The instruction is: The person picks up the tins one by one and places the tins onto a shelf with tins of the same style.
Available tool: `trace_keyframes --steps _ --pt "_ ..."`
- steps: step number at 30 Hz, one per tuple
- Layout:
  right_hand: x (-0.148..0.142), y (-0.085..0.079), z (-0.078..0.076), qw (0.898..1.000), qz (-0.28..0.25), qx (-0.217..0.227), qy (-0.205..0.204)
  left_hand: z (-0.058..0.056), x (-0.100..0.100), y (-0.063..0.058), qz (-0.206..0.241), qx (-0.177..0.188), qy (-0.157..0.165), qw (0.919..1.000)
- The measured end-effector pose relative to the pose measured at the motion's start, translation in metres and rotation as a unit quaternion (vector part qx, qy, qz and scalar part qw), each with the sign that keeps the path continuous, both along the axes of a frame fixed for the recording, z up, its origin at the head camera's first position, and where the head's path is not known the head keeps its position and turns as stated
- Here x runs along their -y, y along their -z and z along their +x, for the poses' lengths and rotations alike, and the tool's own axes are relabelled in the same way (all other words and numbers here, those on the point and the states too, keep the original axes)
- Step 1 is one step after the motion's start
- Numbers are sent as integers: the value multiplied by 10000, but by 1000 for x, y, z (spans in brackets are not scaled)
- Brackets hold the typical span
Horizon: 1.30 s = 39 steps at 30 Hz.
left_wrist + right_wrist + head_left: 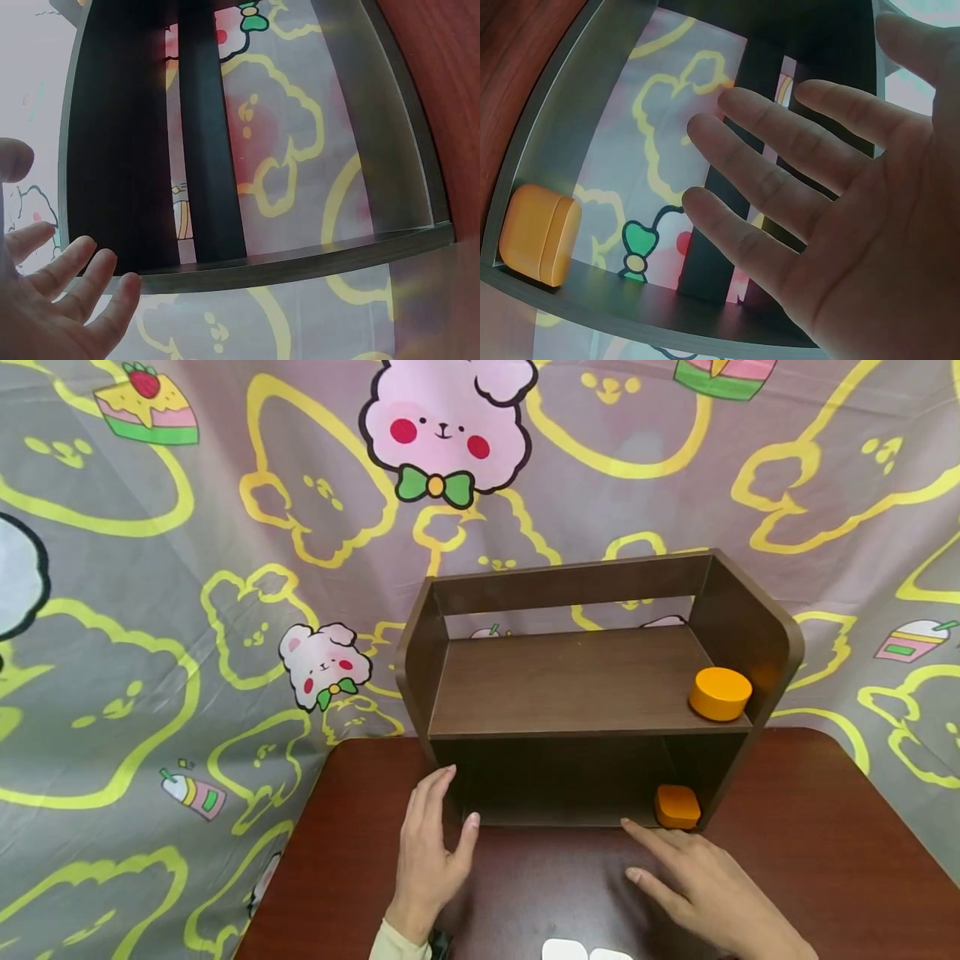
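Observation:
A dark brown two-tier shelf (573, 681) stands on the table. My left hand (431, 852) is beside its lower left front corner, fingers extended and holding nothing; in the left wrist view the fingers of that hand (67, 300) spread near the side panel. At the lower right front is my right hand (697, 881), empty, with its fingers extended. Just beyond it, a rounded-square orange box (677, 807) sits in the lower compartment's right corner. The right wrist view shows a seam on this orange box (536, 236), apart from the spread fingers.
A round orange box (720, 695) rests on the upper tier against the right panel. Two white pieces (565, 950) lie at the table's near edge, partly cut off. A patterned curtain (225, 610) hangs behind the reddish-brown table (330, 860).

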State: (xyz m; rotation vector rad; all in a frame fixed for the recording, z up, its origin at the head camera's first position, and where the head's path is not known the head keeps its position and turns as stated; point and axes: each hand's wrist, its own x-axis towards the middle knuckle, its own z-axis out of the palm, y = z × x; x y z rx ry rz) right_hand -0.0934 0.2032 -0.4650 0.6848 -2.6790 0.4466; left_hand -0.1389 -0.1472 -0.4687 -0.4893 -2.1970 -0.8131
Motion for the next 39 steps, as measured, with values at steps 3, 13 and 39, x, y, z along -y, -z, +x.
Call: trace_keyframes --steps 3,13,39 --pt "-1 0 -1 9999 -40 -133 -58 -3 0 -3 167 -61 -16 9998" --pt "3 2 -2 9992 73 -225 -323 -13 4 -12 757 -414 -256 9959" --pt "14 3 -1 9761 472 2042 -574 -34 6 -22 1416 11 -380 9892"
